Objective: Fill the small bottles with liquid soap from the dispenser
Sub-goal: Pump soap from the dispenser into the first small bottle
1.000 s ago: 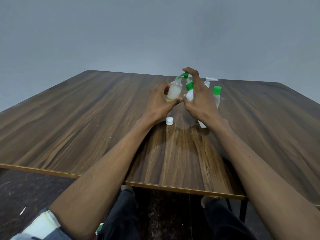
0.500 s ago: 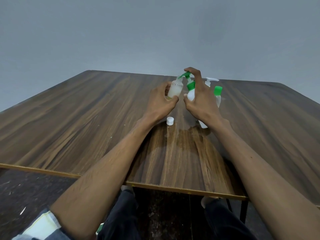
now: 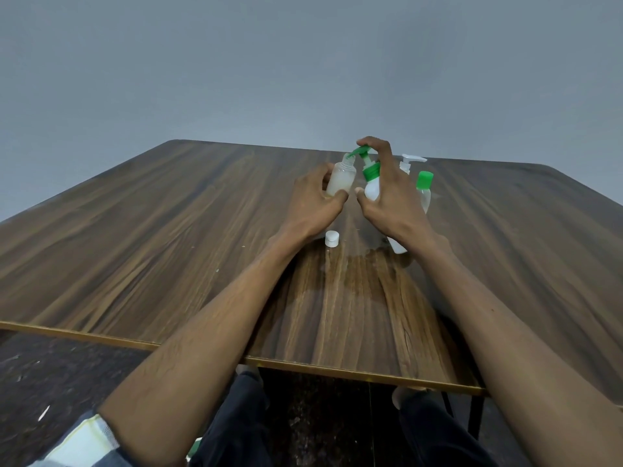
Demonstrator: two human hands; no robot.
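My left hand (image 3: 315,203) grips a small translucent bottle (image 3: 341,179), uncapped and holding whitish liquid, lifted above the wooden table (image 3: 168,237). Its mouth sits right under the green spout of the soap dispenser (image 3: 371,183), a white bottle with a green pump. My right hand (image 3: 392,200) wraps around the dispenser's body, with the forefinger on top of the pump head. The small bottle's white cap (image 3: 331,238) lies on the table below my hands.
Behind my right hand stand a white pump bottle (image 3: 409,163) and a small clear bottle with a green cap (image 3: 424,192). The table's near edge runs below my forearms; my knees and the dark floor show beneath it.
The small bottle has stayed at the spout and tilted slightly more upright. My right forefinger has stayed on the pump head. Both hands have barely shifted.
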